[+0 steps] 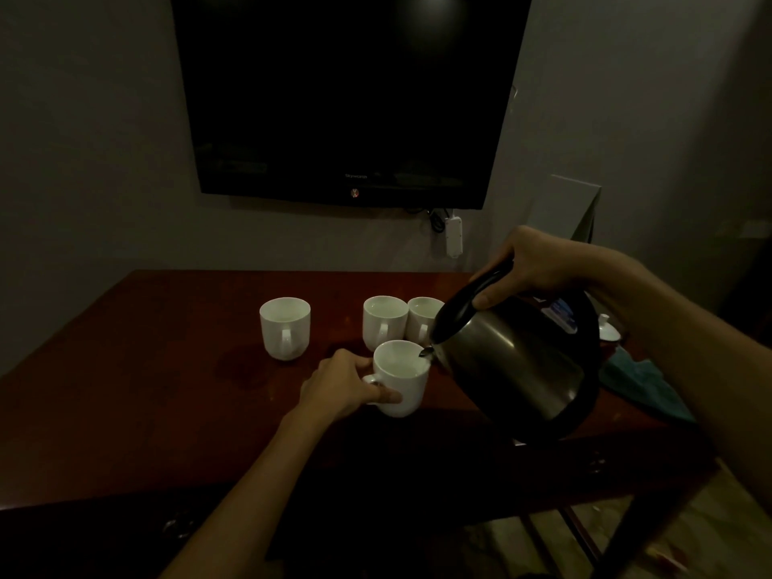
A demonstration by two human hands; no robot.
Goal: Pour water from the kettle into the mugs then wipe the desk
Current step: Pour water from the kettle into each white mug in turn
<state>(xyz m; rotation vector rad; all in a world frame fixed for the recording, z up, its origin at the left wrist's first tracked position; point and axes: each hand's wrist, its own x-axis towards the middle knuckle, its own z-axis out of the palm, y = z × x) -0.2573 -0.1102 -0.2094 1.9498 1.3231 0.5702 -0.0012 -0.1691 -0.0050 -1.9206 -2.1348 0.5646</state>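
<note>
A steel kettle (pixel 516 361) with a black lid and handle is tilted to the left, its spout over the rim of a white mug (pixel 403 380) on the dark red desk (pixel 167 369). My right hand (pixel 539 265) grips the kettle's handle from above. My left hand (pixel 349 382) holds the near mug by its handle. Behind it stand two white mugs side by side (pixel 384 321) (pixel 422 319), the right one partly hidden by the kettle. A third white mug (pixel 285 328) stands apart to the left. A teal cloth (pixel 643 384) lies on the desk behind my right forearm.
A dark television (pixel 351 94) hangs on the wall above the desk, with a white power strip (pixel 453 236) below it. A small white lid-like piece (pixel 608 330) sits at the desk's right end. A wet-looking patch (pixel 246 365) marks the desk in front of the left mug.
</note>
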